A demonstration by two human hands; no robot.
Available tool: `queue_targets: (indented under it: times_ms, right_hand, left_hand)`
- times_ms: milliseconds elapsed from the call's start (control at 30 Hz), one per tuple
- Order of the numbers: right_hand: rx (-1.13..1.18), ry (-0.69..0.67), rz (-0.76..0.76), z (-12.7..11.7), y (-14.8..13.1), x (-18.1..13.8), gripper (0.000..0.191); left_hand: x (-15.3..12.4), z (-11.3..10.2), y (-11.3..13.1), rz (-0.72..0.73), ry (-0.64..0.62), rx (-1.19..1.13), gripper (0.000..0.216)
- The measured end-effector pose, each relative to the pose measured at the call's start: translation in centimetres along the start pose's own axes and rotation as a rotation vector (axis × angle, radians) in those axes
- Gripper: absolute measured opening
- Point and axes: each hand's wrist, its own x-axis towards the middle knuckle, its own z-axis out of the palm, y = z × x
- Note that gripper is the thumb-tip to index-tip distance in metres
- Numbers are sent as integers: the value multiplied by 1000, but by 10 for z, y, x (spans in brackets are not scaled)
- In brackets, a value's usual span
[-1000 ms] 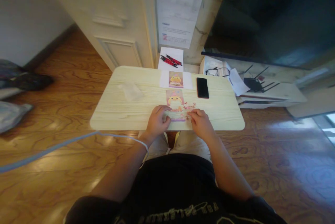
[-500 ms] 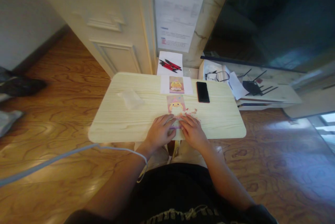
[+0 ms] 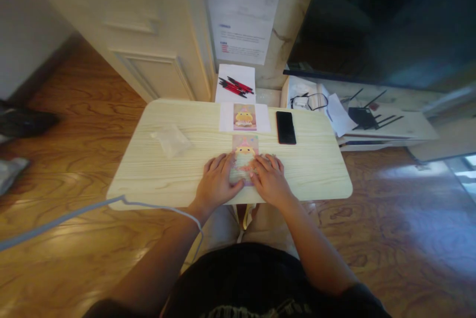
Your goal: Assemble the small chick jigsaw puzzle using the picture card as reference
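Observation:
In the head view, a small picture card (image 3: 245,145) with a yellow cartoon figure lies on the pale wooden table. Its lower half looks whitish, with tiny pinkish pieces (image 3: 244,168) scattered over it, too small to name. My left hand (image 3: 218,179) rests palm down at the card's left edge, fingers stretched forward and thumb towards the middle. Along the right edge lies my right hand (image 3: 270,178), also flat, its fingers partly covering more tiny pieces. Neither hand grips anything. Just beyond is a printed sheet (image 3: 262,118) bearing a similar yellow figure.
A black phone (image 3: 285,128) lies right of the sheet, and a clear plastic bag (image 3: 171,141) sits on the table's left (image 3: 148,176). Several red-black pens (image 3: 236,87) rest on white paper behind. A grey cord (image 3: 156,204) runs to my left wrist. A router (image 3: 362,117) stands far right.
My hands have moved apart: the left has slid outwards and flattened beside the card. My right hand now covers most of the tiny pieces that lay to the card's right. The view has shifted slightly.

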Motion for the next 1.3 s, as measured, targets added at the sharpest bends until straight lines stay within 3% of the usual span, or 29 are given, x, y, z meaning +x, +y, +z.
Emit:
queue_targets:
  times_ms: [200, 433, 767, 1300]
  right_hand:
    - [29, -5, -36, -2, 15, -5, 40]
    - [72, -18, -115, 0, 16, -21, 45]
    - [44, 1, -66, 7, 10, -33, 37]
    - [70, 60, 15, -7, 42, -48, 40]
  left_hand:
    - [-2, -2, 1, 8, 41, 1, 81]
    - [-12, 0, -4, 99, 35, -58, 36]
    - [-12, -1, -3, 174, -14, -64, 36]
    - [-13, -2, -1, 159, -15, -44, 43]
